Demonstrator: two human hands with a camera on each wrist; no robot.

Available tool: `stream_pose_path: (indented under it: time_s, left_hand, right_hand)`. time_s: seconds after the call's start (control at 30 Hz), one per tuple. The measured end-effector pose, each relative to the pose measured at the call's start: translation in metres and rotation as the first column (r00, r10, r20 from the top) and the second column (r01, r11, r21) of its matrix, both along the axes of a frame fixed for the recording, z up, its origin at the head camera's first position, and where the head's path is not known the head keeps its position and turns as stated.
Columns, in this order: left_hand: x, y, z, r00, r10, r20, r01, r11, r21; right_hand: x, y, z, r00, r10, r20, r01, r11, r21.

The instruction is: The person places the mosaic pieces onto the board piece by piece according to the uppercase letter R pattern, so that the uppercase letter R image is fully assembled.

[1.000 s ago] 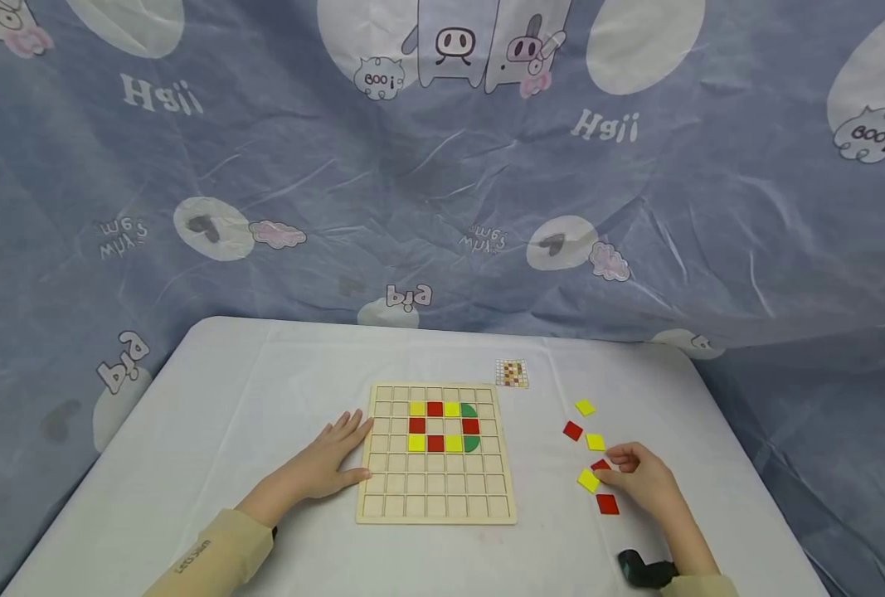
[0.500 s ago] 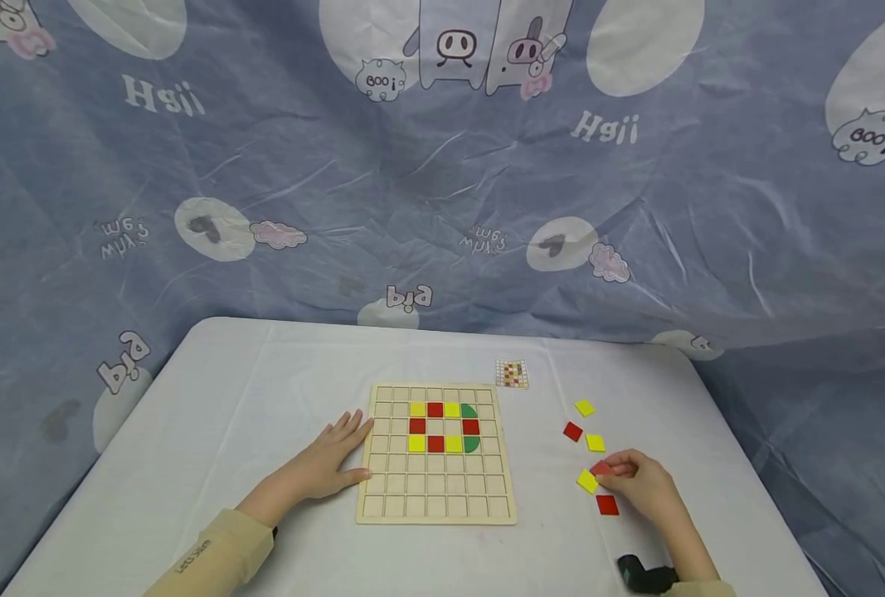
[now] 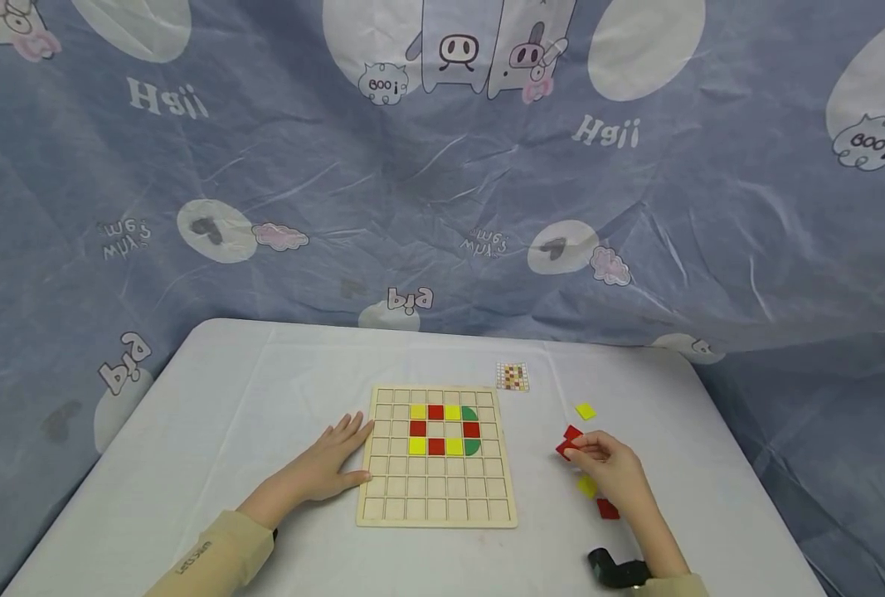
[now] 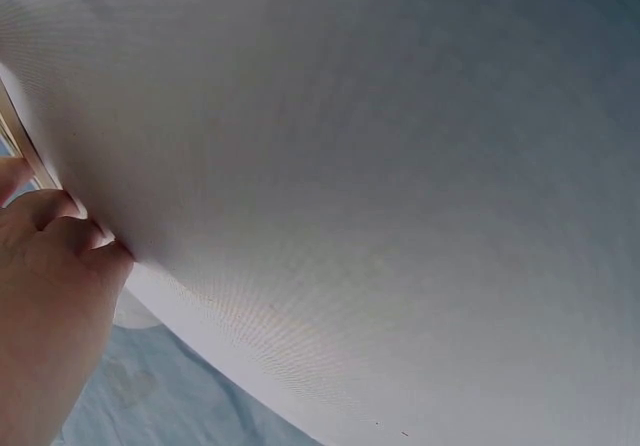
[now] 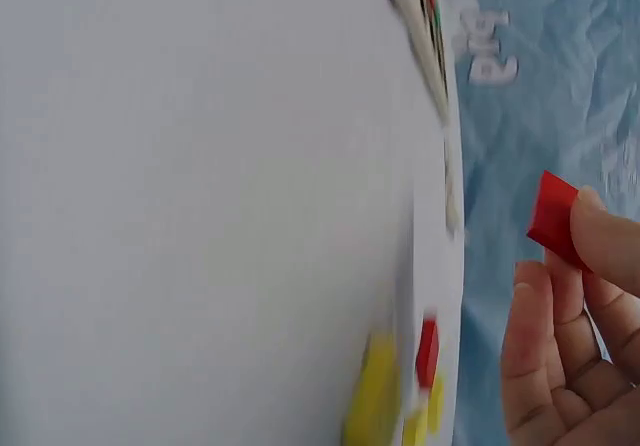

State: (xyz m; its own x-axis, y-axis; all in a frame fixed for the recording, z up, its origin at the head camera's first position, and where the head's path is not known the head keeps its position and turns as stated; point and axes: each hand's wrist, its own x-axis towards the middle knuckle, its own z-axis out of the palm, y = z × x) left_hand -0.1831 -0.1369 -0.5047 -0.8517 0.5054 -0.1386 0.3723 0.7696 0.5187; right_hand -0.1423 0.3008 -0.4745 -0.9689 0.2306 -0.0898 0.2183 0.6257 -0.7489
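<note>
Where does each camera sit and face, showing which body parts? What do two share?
Head: on the head, facing forward and down at the board; left hand, right hand and sleeves show.
Left wrist: worn there, facing table; left hand shows.
Right wrist: worn there, facing table and backdrop; right hand shows.
Shared: the pinched red tile, in head and right wrist.

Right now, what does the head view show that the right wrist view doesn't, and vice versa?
Only head: the left hand touching the board, the left sleeve, the lowest red tile.
Only right wrist: a third yellow tile, probably behind the hand in the head view.
Both: the right hand pinching a red tile, another loose red tile, and the board, mostly cut off in the wrist view.
</note>
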Motion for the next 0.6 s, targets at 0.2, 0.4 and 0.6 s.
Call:
stream_pose_path:
  time_s: [0.2,0.4,0.6]
  left_hand:
    - [0.0,0.0,0.0,1.0,-0.004,0.0,0.004,1.0,0.0]
    - [0.0,0.0,0.001,1.0,-0.007,-0.005,0.007,1.0,0.001]
    - [0.001,0.0,0.003,1.0,-0.001,-0.002,0.002,1.0,0.008]
  right_hand:
    - [-0.01,-0.059,-0.005,0.996,0.075,-0.038,-0.08,0.985,-0.15]
    - [-0.016,-0.111,-0.009,0.977,0.203,-0.059,-0.211,0.956,-0.206]
    - [-0.021,-0.148,-0.016,0.94,0.332,-0.081,-0.341,0.925,-0.168]
